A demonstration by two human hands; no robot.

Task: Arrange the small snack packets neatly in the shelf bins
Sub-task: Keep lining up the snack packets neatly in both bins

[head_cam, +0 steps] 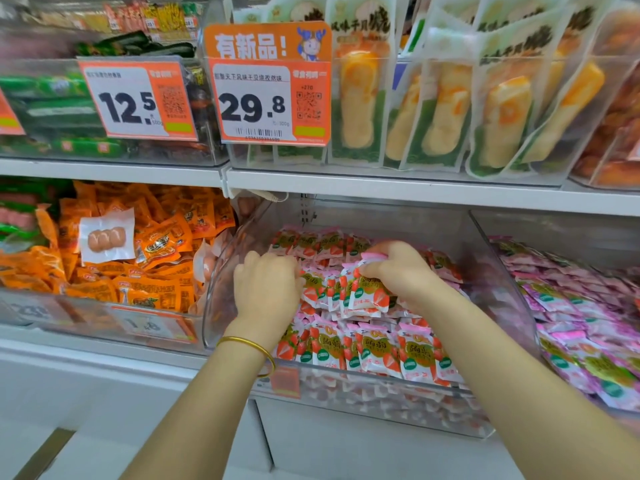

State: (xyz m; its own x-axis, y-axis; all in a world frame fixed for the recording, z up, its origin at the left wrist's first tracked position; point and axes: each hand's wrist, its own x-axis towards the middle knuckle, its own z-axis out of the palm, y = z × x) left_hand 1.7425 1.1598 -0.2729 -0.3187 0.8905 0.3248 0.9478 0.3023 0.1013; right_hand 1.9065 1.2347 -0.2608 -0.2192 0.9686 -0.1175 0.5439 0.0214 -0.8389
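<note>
A clear plastic bin (502, 289) on the lower shelf holds several small pink-and-white snack packets (374, 351) with strawberry print, standing in rows. My left hand (265, 289), with a gold bangle on its wrist, reaches into the bin's left side, its fingers curled around the packets there. My right hand (398, 268) grips a bunch of upright packets (363, 292) by their tops in the middle of the bin. The packets under both hands are partly hidden.
An adjoining bin of orange packets (149, 268) sits to the left, with a pale sausage pack (106, 239) on top. Pink packets (581, 306) fill the bin to the right. The shelf above carries price tags (272, 98) and tall bagged snacks (450, 105).
</note>
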